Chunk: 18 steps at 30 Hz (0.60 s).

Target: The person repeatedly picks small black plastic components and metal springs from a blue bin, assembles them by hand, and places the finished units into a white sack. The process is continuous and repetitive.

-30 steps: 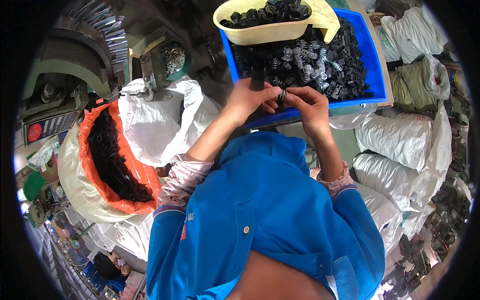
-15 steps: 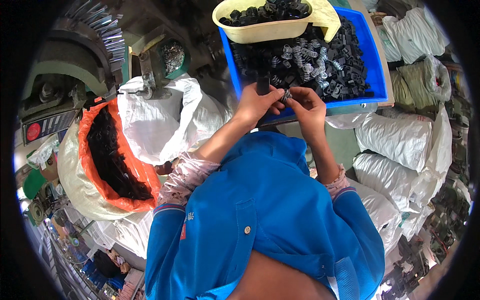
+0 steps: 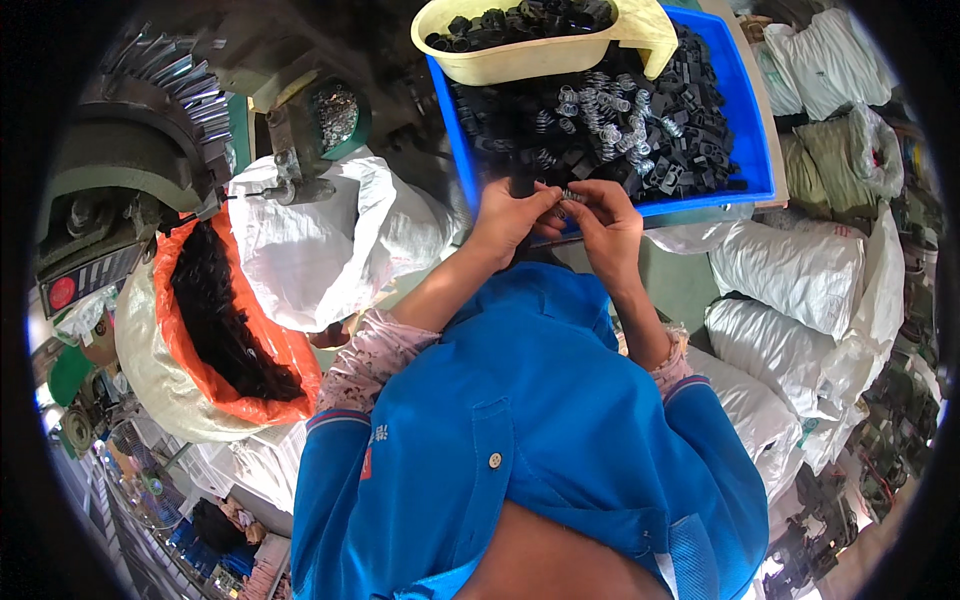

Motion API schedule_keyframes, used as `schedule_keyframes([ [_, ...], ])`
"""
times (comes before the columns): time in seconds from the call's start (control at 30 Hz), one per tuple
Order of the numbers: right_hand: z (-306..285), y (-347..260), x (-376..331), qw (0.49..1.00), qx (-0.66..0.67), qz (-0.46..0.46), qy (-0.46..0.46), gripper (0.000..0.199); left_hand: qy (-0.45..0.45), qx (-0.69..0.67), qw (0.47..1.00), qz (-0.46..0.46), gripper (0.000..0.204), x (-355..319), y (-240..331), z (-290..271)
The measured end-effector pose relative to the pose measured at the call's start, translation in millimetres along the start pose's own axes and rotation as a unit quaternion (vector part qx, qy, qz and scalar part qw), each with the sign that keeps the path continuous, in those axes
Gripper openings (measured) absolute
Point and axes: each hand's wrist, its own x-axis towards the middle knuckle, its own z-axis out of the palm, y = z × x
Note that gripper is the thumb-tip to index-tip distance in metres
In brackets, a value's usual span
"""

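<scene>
Close together at the near edge of the blue tray (image 3: 769,170), both my hands are closed. My left hand (image 3: 508,216) grips a long black part (image 3: 522,181) that stands up from the fist; its lower portion is hidden by the fingers. A small metal coil spring (image 3: 572,196) sits between the fingertips of both hands, pinched by my right hand (image 3: 612,222). Inside the tray, loose silver springs (image 3: 612,118) lie among many small black plastic parts (image 3: 690,130). A yellow scoop-like container (image 3: 520,64) with black pieces (image 3: 530,20) rests across the tray's far side.
To the left stands a machine (image 3: 130,165), beside a white sack (image 3: 300,240) and an orange-lined sack (image 3: 290,350) of black pieces. A green bowl (image 3: 365,120) of small metal bits is behind. Full white sacks (image 3: 790,270) are piled on the right.
My right hand's fingers have shifted on the spring, which now lies more sideways between the hands. The left hand still grips the black part, and the view has shifted slightly.
</scene>
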Motion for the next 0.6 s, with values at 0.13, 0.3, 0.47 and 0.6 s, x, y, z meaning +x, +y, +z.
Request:
schedule_keyframes([
  [0.13, 9.8, -11.0, 16.5, 0.995, -0.042, -0.082, 0.026, 0.017, 0.040, -0.010, 0.999, 0.001, 0.012, 9.3, 10.6, 3.3],
  [0.3, 19.3, -5.6, 48.0, 0.957, -0.220, -0.182, 0.054, 0.027, 0.065, -0.014, 0.997, 0.028, 0.012, 33.5, 21.1, 13.0],
  [0.47, 17.9, 2.5, 49.6, 0.933, -0.268, -0.233, 0.063, 0.031, 0.066, 0.016, 0.996, 0.063, 0.014, 47.4, 26.4, 16.8],
  [0.6, -11.1, -8.3, 33.9, 0.918, -0.310, -0.214, 0.126, 0.030, 0.060, 0.011, 0.996, 0.066, 0.015, 52.8, 24.6, 13.0],
])
